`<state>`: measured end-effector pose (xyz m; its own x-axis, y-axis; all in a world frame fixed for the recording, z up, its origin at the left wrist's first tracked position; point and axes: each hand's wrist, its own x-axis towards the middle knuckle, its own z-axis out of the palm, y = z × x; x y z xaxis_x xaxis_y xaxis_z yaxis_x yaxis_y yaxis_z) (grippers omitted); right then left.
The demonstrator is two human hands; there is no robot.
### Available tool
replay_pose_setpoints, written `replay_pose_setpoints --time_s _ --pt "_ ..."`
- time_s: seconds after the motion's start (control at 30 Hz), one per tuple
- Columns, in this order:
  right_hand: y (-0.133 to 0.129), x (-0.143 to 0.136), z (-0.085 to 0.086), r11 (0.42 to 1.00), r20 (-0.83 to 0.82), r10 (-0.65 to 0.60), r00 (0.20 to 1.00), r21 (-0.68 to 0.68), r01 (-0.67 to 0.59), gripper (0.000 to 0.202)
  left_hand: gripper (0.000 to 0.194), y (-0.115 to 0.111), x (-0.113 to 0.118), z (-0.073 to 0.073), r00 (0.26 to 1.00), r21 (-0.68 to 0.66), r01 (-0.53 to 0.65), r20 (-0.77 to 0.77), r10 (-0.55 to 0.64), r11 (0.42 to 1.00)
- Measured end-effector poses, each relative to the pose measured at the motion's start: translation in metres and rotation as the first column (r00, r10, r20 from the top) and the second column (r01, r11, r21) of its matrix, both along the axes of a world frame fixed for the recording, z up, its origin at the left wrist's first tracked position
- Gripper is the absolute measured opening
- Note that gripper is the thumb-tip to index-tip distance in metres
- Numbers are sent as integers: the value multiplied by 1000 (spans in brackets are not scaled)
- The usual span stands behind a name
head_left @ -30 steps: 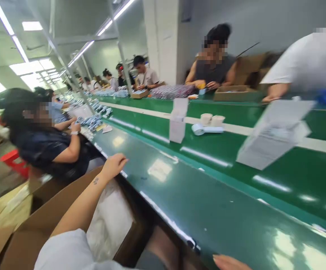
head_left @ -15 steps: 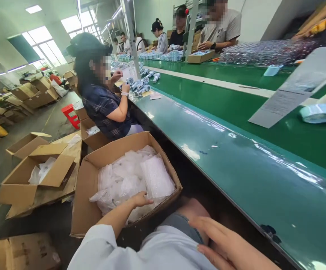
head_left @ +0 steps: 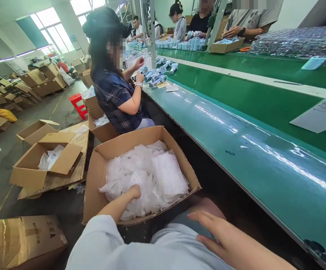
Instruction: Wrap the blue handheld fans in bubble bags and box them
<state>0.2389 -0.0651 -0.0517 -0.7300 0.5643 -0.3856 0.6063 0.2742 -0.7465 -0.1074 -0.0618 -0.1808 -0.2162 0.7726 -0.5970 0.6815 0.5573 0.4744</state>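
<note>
My left hand (head_left: 133,193) reaches into a brown cardboard box (head_left: 94,198) beside my lap. Its fingers are sunk among translucent white bubble-wrap bags (head_left: 129,168), so their grip is hidden. A thicker, flatter stack of bubble-wrap bags (head_left: 170,174) lies at the box's right side. Over my lap, my right hand (head_left: 216,232) is open, its fingers stretched out and the thumb apart, with nothing held.
A green-topped workbench (head_left: 222,146) runs along my right. Ahead sits a co-worker (head_left: 115,86) beside light-blue handheld parts (head_left: 156,77). Open cartons (head_left: 27,178) stand on the left; a taped carton (head_left: 36,240) is at lower left. A printed sheet (head_left: 320,116) lies far right.
My left hand has gone from spread fingers above the bags to fingers buried among them. The view has shifted so the box appears further right. My right hand stays open over my lap.
</note>
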Motion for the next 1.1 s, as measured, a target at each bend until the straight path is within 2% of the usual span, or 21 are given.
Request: replay_pose_setpoints --time_s 0.07,0.13,0.2,0.27,0.33,0.4,0.43,0.5,0.53,0.6,0.7,0.77,0.87,0.9,0.93,0.97,1.0,1.03,1.07,1.1 --pt "8 -3 -5 989 -61 -44 997 -142 35 46 15 5 -22 30 996 73 -38 86 31 997" --pt "19 -17 -14 936 -173 -194 966 -328 130 53 21 7 -31 62 982 157 -70 185 40 985" --pt "32 -42 -21 833 -271 -429 862 -487 261 69 28 5 -20 89 922 259 -143 385 34 955" --pt "42 -72 -21 753 -345 -569 747 -583 304 82 32 2 9 108 770 319 -252 637 -10 914" --pt "48 -96 -16 715 -430 -609 667 -661 227 68 37 -1 46 117 566 307 -370 823 -49 877" --pt "52 -108 -8 692 -480 -668 568 -681 238 48 48 -6 78 117 424 255 -429 904 -56 867" --pt "54 -109 -5 678 -493 -708 506 -676 290 42 56 -8 91 114 376 224 -438 925 -49 871" --pt "61 -101 -1 638 -511 -769 384 -647 417 39 62 -13 107 106 339 145 -411 941 4 900" --pt "65 -93 -1 622 -522 -782 340 -622 476 39 58 -15 110 102 342 97 -399 938 50 912" --pt "76 -76 -1 591 -534 -789 302 -526 612 38 46 -16 108 97 352 12 -418 924 150 908" --pt "89 -54 -4 514 -528 -803 278 -376 771 35 39 -12 96 99 411 32 -470 892 187 882" --pt "94 -46 -4 467 -533 -826 183 -467 751 35 36 -8 90 103 455 90 -496 874 170 864" --pt "95 -38 0 381 -472 -881 3 -707 595 42 36 1 86 102 387 82 -597 901 197 798" --pt "94 -36 2 362 -445 -896 -18 -752 551 47 36 5 86 99 369 84 -638 906 208 765" --pt "92 -33 4 367 -427 -904 0 -777 512 53 35 11 85 94 384 113 -674 898 215 730" --pt "89 -31 5 398 -422 -905 59 -791 465 60 33 17 82 90 443 180 -698 869 221 693" --pt "87 -29 5 447 -426 -893 145 -797 407 64 30 26 79 85 545 286 -696 808 225 658" --pt "84 -28 3 493 -435 -869 235 -798 346 65 27 36 75 81 683 425 -638 696 219 642" --pt "81 -29 0 527 -441 -841 314 -797 295 63 24 47 69 78 819 557 -523 538 200 645" --pt "79 -30 -5 543 -434 -821 370 -795 272 57 23 60 63 76 919 652 -374 359 166 659"
